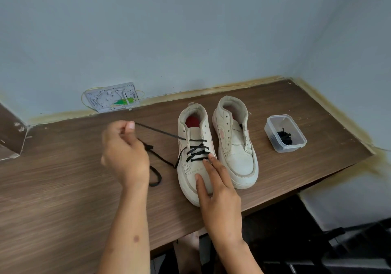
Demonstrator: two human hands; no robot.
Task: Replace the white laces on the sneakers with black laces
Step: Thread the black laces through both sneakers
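Two off-white sneakers stand side by side on the wooden table (pixel 63 189). The left sneaker (pixel 190 172) has a black lace (pixel 197 151) crossed through its lower eyelets. One end of that lace runs taut to the left, pinched in my left hand (pixel 124 153). The other end lies in a loose loop on the table under that hand. My right hand (pixel 218 193) rests flat with straight fingers on the left sneaker's toe. The right sneaker (pixel 237 153) has no lace in its eyelets.
A clear plastic box (pixel 284 134) with a bundled black lace inside stands right of the sneakers. A white wall plate (pixel 112 97) with wires sits at the back left. The table's front edge runs diagonally at the lower right, with dark floor beyond it.
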